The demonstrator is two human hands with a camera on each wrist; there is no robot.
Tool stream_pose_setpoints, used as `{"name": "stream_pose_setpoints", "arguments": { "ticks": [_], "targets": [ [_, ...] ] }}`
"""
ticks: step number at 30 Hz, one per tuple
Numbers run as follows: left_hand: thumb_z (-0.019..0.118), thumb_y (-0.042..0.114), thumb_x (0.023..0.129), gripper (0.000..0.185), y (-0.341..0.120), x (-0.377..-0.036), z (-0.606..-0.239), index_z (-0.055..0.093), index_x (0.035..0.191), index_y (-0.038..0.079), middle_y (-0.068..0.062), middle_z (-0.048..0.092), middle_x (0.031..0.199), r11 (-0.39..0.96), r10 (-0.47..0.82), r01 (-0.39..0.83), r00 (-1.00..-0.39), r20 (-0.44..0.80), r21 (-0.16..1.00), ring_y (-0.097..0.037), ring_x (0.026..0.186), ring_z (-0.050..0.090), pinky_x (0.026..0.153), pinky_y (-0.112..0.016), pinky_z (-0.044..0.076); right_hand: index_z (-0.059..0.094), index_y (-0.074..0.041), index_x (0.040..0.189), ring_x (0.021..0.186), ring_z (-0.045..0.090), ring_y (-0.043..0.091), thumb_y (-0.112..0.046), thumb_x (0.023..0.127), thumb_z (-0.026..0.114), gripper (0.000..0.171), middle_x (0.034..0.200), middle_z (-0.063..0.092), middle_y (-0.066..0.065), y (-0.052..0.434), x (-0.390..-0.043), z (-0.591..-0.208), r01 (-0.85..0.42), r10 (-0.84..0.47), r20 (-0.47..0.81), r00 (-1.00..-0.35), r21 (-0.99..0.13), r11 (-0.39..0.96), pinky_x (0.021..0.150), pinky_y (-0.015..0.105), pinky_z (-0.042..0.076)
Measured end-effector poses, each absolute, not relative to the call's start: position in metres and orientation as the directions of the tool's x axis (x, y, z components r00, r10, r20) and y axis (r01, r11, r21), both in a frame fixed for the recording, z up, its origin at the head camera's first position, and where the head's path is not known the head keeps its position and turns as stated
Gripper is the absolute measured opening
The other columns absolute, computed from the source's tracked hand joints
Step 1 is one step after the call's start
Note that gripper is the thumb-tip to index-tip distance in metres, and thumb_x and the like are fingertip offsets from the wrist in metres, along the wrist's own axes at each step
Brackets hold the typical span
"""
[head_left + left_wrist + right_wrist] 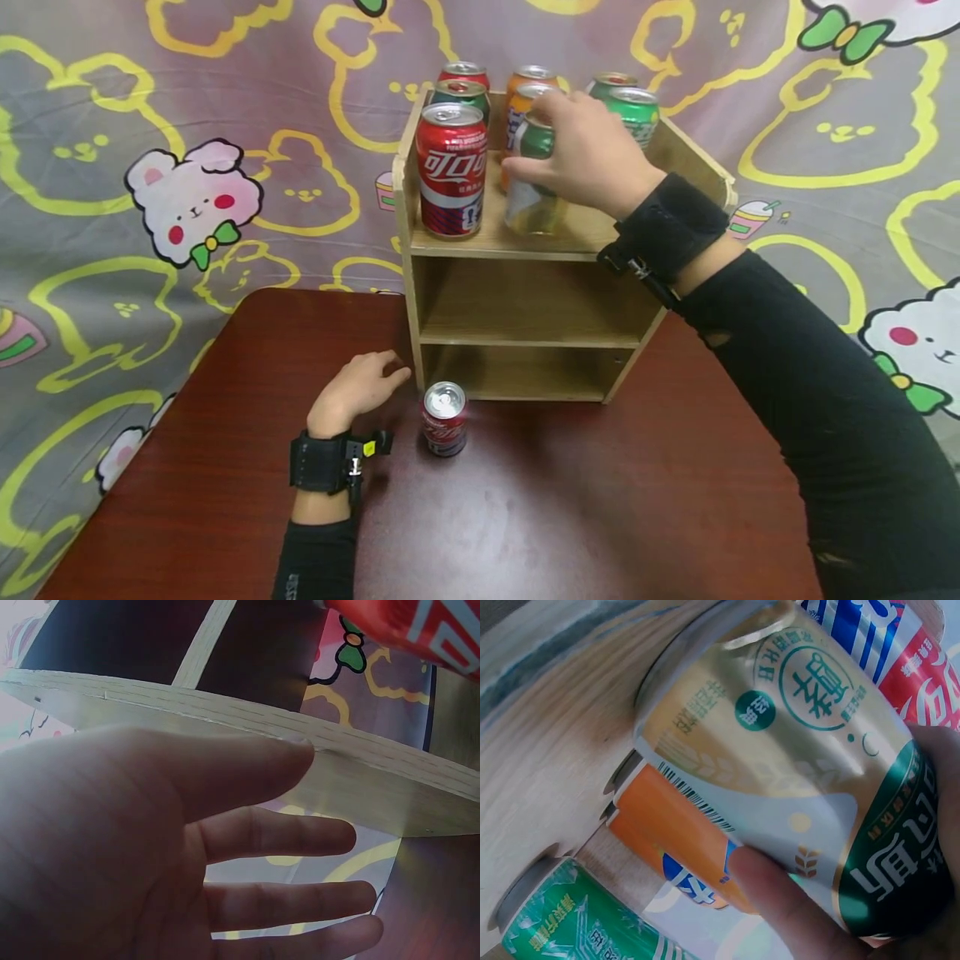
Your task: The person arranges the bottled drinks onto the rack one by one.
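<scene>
Nearest us, our left hand (358, 390) lies relaxed on the dark red worktop (600, 500), fingers loosely spread and holding nothing, just beside a small red cola can (445, 418) standing upright before the wooden shelf unit (525, 333). Our right hand (581, 154) grips a gold-and-green can (795, 780) on the top shelf, fingers wrapped round its upper part. Its long axis runs vertical, top upward, with a green band above a pale gold body. Beside it stand a tall red cola can (452, 171), an orange can (675, 840) and green cans (633, 112).
</scene>
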State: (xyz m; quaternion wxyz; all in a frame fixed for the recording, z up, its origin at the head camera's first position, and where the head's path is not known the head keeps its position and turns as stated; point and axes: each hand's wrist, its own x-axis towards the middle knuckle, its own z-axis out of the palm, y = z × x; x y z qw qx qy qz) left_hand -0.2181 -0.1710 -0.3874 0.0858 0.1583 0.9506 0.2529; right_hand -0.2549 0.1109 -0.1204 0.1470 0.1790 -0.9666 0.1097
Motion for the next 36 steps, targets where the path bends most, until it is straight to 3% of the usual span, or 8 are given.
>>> {"name": "stream_pose_setpoints", "arguments": {
  "ticks": [14, 22, 26, 36],
  "targets": [
    [0.054, 0.028, 0.096, 0.043, -0.173, -0.216, -0.384, 0.057, 0.122, -0.005, -0.023, 0.06, 0.117, 0.819, 0.337, 0.243, -0.937, -0.093, 0.52, -0.038, 0.109, 0.055, 0.09, -0.052, 0.043, 0.037, -0.003, 0.139, 0.109, 0.052, 0.036, -0.057, 0.088, 0.054, 0.076, 0.126, 0.049, 0.02, 0.093, -0.252, -0.121, -0.229, -0.173, 0.332, -0.927, -0.137, 0.964, 0.09, 0.05, 0.043],
    [0.052, 0.029, 0.096, 0.045, -0.17, -0.218, -0.386, 0.055, 0.124, -0.006, -0.024, 0.059, 0.118, 0.817, 0.351, 0.26, -0.932, -0.086, 0.515, -0.039, 0.11, 0.055, 0.091, -0.052, 0.043, 0.027, -0.003, 0.145, 0.131, 0.035, 0.036, -0.058, 0.096, 0.029, 0.074, 0.145, 0.034, 0.019, 0.11, -0.255, -0.104, -0.332, -0.307, 0.153, -0.939, -0.182, 0.925, 0.103, 0.051, 0.031],
    [0.052, 0.03, 0.096, 0.044, -0.17, -0.218, -0.387, 0.056, 0.123, -0.005, -0.023, 0.059, 0.117, 0.82, 0.345, 0.251, -0.934, -0.093, 0.515, -0.038, 0.11, 0.055, 0.09, -0.051, 0.043, 0.026, -0.005, 0.145, 0.132, 0.034, 0.035, -0.056, 0.095, 0.034, 0.072, 0.148, 0.032, 0.018, 0.121, -0.26, -0.102, -0.386, -0.374, 0.097, -0.922, -0.221, 0.896, 0.105, 0.05, 0.029],
    [0.053, 0.029, 0.096, 0.043, -0.171, -0.217, -0.388, 0.057, 0.121, -0.005, -0.022, 0.061, 0.116, 0.813, 0.351, 0.257, -0.932, -0.088, 0.522, -0.038, 0.108, 0.056, 0.089, -0.051, 0.044, 0.032, 0.002, 0.137, 0.119, 0.048, 0.033, -0.054, 0.095, 0.038, 0.07, 0.134, 0.046, 0.022, 0.112, -0.258, -0.109, -0.356, -0.325, 0.159, -0.932, -0.24, 0.903, 0.098, 0.046, 0.038]
  ]
}}
